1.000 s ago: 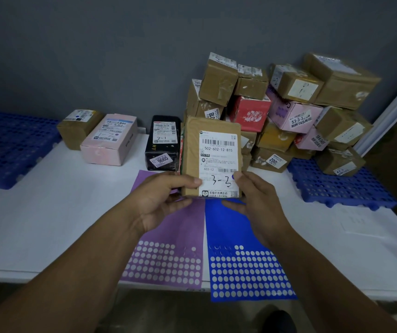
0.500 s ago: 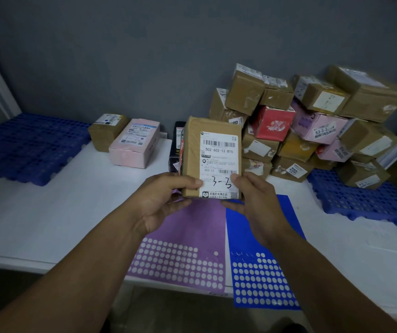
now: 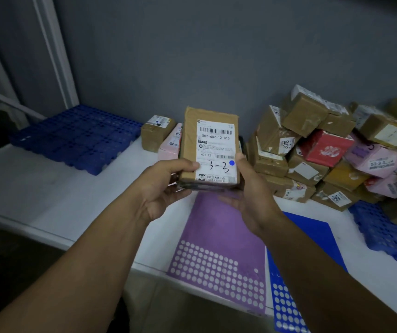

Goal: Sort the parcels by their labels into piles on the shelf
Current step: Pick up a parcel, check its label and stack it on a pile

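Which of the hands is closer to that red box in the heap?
Right. The right hand holds the brown parcel by its right edge, toward the red box; the left hand holds its left edge, farther off.

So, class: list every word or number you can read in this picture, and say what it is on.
"502-602-12-815": label on held parcel
"602-12": same label
"3-3", handwritten: same label
"J018", sideways: brown parcel
"53-3-3": pink parcel
"200", upside down: low brown parcel
Other print: too small or blurred.
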